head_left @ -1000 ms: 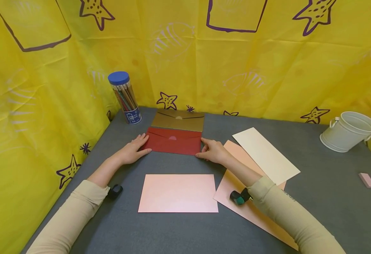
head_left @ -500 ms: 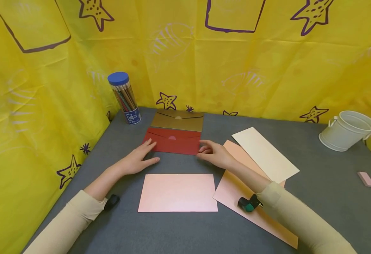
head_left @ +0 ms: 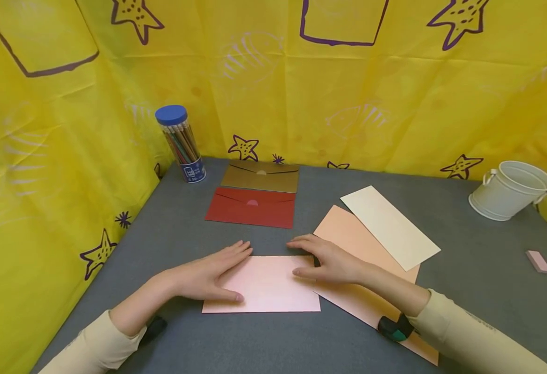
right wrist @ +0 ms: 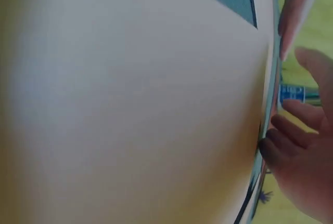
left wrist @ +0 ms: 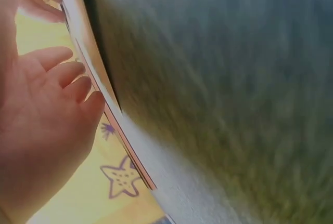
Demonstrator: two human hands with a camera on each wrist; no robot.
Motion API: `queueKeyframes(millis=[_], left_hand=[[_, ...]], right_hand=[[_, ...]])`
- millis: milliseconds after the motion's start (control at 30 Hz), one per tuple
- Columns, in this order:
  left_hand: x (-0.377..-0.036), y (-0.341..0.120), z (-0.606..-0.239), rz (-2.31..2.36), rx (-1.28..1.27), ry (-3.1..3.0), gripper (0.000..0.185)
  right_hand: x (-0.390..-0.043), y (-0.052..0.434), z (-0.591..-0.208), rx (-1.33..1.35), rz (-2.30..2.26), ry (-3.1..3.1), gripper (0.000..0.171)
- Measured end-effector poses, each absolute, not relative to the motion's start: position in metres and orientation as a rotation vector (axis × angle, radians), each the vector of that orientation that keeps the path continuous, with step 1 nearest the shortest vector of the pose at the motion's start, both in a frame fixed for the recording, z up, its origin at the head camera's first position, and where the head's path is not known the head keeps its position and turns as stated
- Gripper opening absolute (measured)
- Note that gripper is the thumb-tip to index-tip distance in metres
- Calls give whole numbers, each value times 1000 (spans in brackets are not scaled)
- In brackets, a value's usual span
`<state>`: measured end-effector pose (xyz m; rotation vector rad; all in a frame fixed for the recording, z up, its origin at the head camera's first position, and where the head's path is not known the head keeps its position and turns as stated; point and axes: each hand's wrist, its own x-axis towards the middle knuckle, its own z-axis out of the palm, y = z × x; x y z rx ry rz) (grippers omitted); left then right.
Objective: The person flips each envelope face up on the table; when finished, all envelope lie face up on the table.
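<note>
The pale pink sheet (head_left: 273, 291) lies flat on the grey table (head_left: 161, 244) between the left hand (head_left: 210, 275), fingers extended over its left end, and the right hand (head_left: 331, 259), thumb and fingers parted at its right end, contact unclear, with the red envelope (head_left: 250, 214) beyond.

Card (head_left: 268, 288) before two envelopes (head_left: 251, 210), bucket (head_left: 498, 197) far right
</note>
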<state>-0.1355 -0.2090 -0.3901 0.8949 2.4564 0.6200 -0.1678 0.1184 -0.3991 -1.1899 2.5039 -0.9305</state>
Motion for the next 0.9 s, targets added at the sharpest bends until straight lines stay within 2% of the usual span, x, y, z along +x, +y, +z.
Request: queueKeyframes(millis=[233, 400, 900], left_hand=[[-123, -202, -390, 518, 990, 2435, 108], [-121, -201, -390, 489, 1022, 2434, 114], [-122, -203, -393, 511, 1003, 2393, 112]], right_hand=[[-150, 129, -400, -1267, -708, 2373, 90], [-144, 132, -400, -1329, -590, 2355, 102], [-141, 134, -401, -1405, -478, 2394, 102]])
